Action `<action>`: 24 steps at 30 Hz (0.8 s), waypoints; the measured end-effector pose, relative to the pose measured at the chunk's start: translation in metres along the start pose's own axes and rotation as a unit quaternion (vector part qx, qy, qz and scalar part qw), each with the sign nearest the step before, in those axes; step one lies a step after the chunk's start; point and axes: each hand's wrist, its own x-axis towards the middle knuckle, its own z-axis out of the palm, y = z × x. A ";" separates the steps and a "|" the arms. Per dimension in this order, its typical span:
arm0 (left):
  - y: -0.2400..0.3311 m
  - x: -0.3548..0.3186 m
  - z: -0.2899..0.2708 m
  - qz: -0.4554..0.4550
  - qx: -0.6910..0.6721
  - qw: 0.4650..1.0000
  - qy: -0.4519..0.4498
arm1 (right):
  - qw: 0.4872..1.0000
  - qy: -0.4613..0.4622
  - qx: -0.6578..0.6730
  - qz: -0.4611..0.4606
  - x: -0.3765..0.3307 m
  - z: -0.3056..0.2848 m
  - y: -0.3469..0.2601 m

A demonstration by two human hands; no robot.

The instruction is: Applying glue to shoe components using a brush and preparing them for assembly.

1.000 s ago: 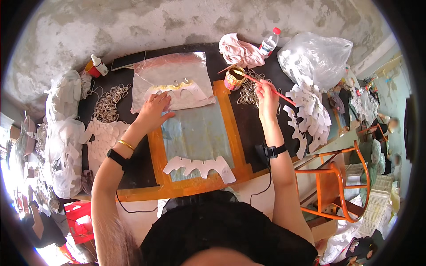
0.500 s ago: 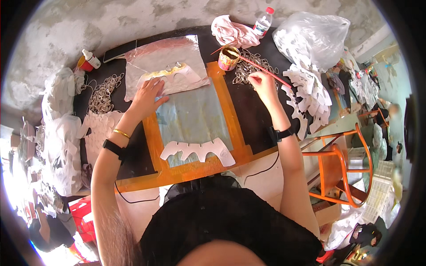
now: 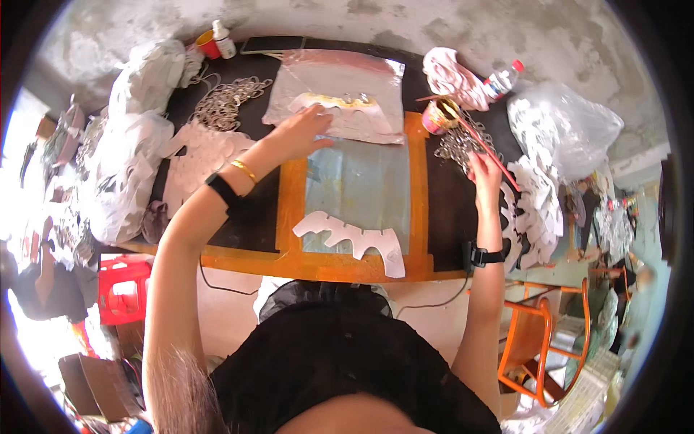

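Steadying the scalloped white cutout (image 3: 348, 107) wants light pressure, we judge: our left hand (image 3: 303, 132) flat, unclamped; our right hand (image 3: 486, 173) beside metal rings (image 3: 454, 150), grip we cannot tell.

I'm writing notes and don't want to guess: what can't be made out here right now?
All in the head view:
- White cutout on the foil: its lower left part, hidden by the left hand.
- Right hand: whether its fingers pinch anything; too small, and they cover the spot.
- Red stick: its tip, too small at the tin's mouth.
- Clear bag: its contents, blurred by crumpled plastic.
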 end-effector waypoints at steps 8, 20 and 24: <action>0.077 -0.003 -0.053 -0.059 -0.356 0.932 0.018 | 0.860 -0.221 0.400 0.226 -0.053 0.060 -0.075; 0.081 -0.038 -0.071 -0.136 -0.453 0.880 0.037 | 0.922 -0.377 -0.014 -0.081 -0.050 0.142 -0.148; 0.063 -0.027 -0.059 -0.140 -0.518 0.842 0.054 | 0.907 -0.405 -0.025 -0.114 -0.042 0.178 -0.149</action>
